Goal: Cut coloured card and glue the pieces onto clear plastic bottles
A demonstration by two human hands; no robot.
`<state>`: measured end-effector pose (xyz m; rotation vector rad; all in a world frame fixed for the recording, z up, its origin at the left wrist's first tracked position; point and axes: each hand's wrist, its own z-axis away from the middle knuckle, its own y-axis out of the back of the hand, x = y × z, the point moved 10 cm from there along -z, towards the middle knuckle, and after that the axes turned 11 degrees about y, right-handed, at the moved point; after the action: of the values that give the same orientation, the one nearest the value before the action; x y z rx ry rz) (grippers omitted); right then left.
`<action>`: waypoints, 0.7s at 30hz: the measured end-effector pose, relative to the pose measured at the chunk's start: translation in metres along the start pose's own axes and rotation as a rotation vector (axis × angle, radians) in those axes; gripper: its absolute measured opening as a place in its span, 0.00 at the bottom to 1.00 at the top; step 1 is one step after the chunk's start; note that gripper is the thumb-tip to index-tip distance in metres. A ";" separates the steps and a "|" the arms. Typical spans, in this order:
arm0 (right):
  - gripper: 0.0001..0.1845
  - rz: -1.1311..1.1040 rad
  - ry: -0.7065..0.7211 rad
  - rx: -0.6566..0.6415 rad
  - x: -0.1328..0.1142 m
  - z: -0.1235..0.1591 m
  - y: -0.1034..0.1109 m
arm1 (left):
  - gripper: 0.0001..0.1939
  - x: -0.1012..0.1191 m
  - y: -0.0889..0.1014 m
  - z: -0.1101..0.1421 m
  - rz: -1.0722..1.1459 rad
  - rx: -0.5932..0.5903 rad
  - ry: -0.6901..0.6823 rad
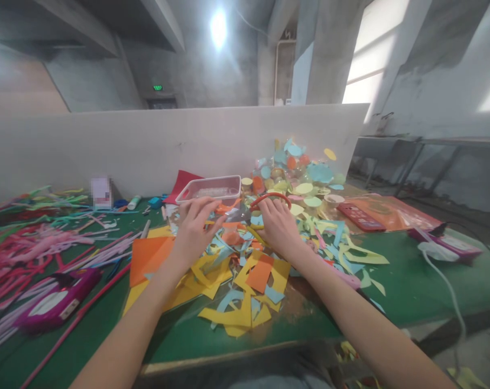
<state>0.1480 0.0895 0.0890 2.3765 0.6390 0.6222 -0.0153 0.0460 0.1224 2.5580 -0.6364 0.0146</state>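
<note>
My right hand [277, 227] is closed around red-handled scissors [264, 202], whose blades point left toward my other hand. My left hand [196, 227] pinches a small orange paper piece [227, 207] at the blades. Both hands hover over a heap of yellow, orange and blue paper scraps [245, 281] on the green table [410, 281].
A clear plastic tray [210, 188] stands just behind the hands. Coloured paper circles [297, 173] pile up against the white partition. Pink and green pipe cleaners [38, 237] and a purple packet [54, 302] lie at left. A red phone [360, 216] and white cable [443, 281] lie at right.
</note>
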 end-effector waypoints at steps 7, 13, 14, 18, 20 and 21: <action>0.14 0.022 0.033 -0.058 -0.004 -0.001 0.001 | 0.15 -0.003 -0.014 0.002 -0.065 -0.098 -0.057; 0.14 0.035 0.049 -0.065 -0.005 0.000 -0.002 | 0.13 -0.002 -0.014 0.001 -0.068 -0.113 -0.080; 0.14 0.034 0.050 -0.068 -0.005 0.000 -0.003 | 0.13 -0.002 -0.014 0.001 -0.075 -0.111 -0.087; 0.15 0.033 0.055 -0.086 -0.006 0.000 -0.004 | 0.13 -0.001 -0.013 0.001 -0.083 -0.118 -0.096; 0.14 0.032 0.055 -0.094 -0.007 0.000 -0.004 | 0.13 -0.001 -0.013 0.001 -0.085 -0.118 -0.096; 0.14 0.032 0.055 -0.096 -0.007 0.000 -0.003 | 0.13 -0.001 -0.012 0.001 -0.091 -0.115 -0.101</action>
<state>0.1418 0.0881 0.0852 2.2912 0.5829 0.7177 -0.0106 0.0547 0.1155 2.4858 -0.5412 -0.1774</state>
